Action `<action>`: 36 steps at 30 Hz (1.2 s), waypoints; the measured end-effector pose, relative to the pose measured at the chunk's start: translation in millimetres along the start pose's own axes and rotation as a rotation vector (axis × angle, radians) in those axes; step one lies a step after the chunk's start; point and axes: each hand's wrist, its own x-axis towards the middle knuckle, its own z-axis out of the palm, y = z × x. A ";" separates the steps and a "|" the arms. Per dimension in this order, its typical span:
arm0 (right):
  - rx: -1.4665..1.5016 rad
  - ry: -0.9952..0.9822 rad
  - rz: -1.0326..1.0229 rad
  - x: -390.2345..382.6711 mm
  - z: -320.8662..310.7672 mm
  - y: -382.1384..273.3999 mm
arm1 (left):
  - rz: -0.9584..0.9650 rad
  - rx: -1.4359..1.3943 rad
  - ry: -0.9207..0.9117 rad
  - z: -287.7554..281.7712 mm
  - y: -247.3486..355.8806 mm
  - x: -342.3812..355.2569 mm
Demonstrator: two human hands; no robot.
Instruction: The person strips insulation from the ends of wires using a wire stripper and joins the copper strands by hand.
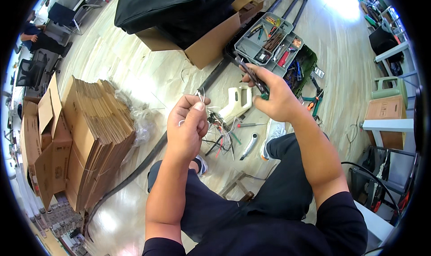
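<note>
Between the thumb and fingers of my left hand (185, 126) is a thin white wire (203, 93), its end sticking up past the fingertips. My right hand (279, 96) grips dark pliers (252, 74) with a bit of green at the handle; the jaws point up and left, apart from the wire. On the floor beyond and between my hands lies an off-white, handled plastic housing (235, 105). Loose coloured wires (223, 138) spread from its near end. A red-handled screwdriver (251, 125) and a grey-white knife-like tool (249, 146) lie close by.
Ahead stands a grey tool tray (251, 45) with assorted hand tools. A black bag (175, 9) sits in a cardboard box (213, 40). Flattened cartons (96, 135) are stacked left. A dark cable strip (148, 159) crosses the floor. Another person (38, 38) sits far left.
</note>
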 end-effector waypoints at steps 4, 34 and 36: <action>-0.173 -0.168 -0.040 -2.0 4.6 -2.8 | 0.098 0.163 -0.010 5.0 2.3 -4.8; -0.255 -0.250 -0.194 -10.4 13.2 -13.2 | 0.152 0.342 -0.149 -3.2 -7.6 2.8; -0.259 -0.248 -0.202 -10.5 12.7 -11.7 | 0.143 0.343 -0.148 -4.0 -8.6 3.5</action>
